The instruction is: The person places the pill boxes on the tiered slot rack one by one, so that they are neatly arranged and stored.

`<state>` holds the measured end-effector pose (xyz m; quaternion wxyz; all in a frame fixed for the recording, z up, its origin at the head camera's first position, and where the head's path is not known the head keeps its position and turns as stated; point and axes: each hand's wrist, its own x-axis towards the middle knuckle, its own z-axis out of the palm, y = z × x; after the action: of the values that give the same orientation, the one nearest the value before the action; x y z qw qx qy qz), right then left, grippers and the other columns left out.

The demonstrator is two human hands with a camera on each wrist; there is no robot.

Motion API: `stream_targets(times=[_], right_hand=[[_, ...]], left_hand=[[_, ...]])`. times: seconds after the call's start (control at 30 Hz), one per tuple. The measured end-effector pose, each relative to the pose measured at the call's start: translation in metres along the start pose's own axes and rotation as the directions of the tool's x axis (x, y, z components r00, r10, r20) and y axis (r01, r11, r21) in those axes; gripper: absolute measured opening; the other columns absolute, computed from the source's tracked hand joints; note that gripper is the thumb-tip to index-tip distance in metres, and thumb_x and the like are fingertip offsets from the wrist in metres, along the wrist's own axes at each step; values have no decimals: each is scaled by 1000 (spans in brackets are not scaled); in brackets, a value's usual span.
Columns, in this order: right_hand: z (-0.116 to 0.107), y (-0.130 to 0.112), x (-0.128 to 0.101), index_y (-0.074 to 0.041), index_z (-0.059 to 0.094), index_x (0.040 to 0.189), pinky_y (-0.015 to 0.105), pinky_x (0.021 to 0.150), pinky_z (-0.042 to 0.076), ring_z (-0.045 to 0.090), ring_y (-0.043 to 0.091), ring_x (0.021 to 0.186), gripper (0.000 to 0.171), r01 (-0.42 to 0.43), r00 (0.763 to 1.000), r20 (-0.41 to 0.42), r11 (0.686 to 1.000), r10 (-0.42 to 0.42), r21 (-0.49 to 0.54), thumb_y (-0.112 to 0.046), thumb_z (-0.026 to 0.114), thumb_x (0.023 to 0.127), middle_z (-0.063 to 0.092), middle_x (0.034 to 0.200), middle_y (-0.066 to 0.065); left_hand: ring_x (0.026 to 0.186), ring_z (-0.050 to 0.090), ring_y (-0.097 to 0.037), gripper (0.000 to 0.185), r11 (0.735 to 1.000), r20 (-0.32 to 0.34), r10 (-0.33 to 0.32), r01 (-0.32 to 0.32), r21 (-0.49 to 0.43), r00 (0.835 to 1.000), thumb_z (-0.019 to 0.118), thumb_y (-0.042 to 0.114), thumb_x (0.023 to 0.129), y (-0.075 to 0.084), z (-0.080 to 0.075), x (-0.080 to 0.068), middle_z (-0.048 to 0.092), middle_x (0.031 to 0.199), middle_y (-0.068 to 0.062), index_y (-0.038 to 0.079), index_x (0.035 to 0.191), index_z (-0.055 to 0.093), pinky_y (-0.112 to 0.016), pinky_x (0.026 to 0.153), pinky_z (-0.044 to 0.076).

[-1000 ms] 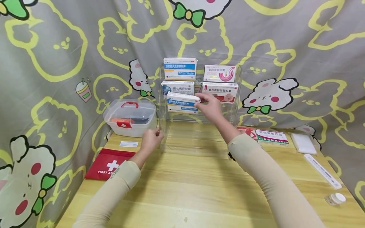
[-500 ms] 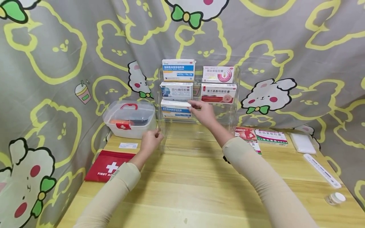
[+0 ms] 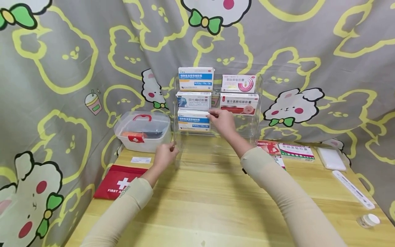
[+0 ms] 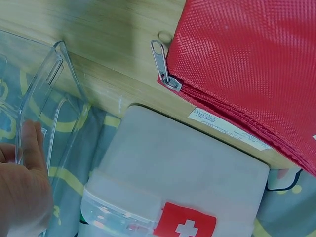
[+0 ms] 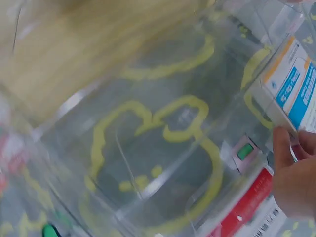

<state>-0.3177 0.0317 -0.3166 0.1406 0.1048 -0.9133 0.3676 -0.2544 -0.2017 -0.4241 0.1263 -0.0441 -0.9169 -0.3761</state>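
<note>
Layout: tiered rack [image 3: 259, 103] at table [image 3: 210, 206] rear centre

Lidded case [image 3: 142, 132] left of rack; pouch [image 3: 118, 181] before case; loose boxes [image 3: 296, 151] right of rack; five boxes on rack tiers, lowest-left box [image 3: 193, 120] below two others.

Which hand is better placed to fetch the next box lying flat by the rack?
Probably the right hand: the flat boxes lie on its side, while the left hand steadies the rack.
</note>
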Motion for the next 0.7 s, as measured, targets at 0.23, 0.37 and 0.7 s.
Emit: stream_targets(times=[0.23,0.37,0.7], right_hand=[[-13,-15,2,-9,63,104,38,64,50,59,22,73,18,219,970,198,870,-144,-442,-21,53,94,68,88,7],[-21,-19,-5,-10,51,126,38,53,47,57,22,64,39,229,957,271,832,-98,-506,-29,52,93,66,84,8],[-70,-18,-21,-17,72,103,39,65,48,62,23,84,28,280,960,145,839,-240,-467,-30,51,90,70,96,2]], left_hand=[[56,55,-16,27,1000,-1,0,0,-5,1000,59,8,82,4,-1,1,71,81,-15,-1,104,70,-24,47,45],[57,56,-16,28,1000,19,-7,7,-7,1000,59,9,83,4,0,1,71,82,-15,-1,107,69,-24,47,46],[60,57,-17,31,998,36,-60,60,-7,998,59,9,83,2,1,0,71,91,-17,-1,112,67,-24,48,46]])
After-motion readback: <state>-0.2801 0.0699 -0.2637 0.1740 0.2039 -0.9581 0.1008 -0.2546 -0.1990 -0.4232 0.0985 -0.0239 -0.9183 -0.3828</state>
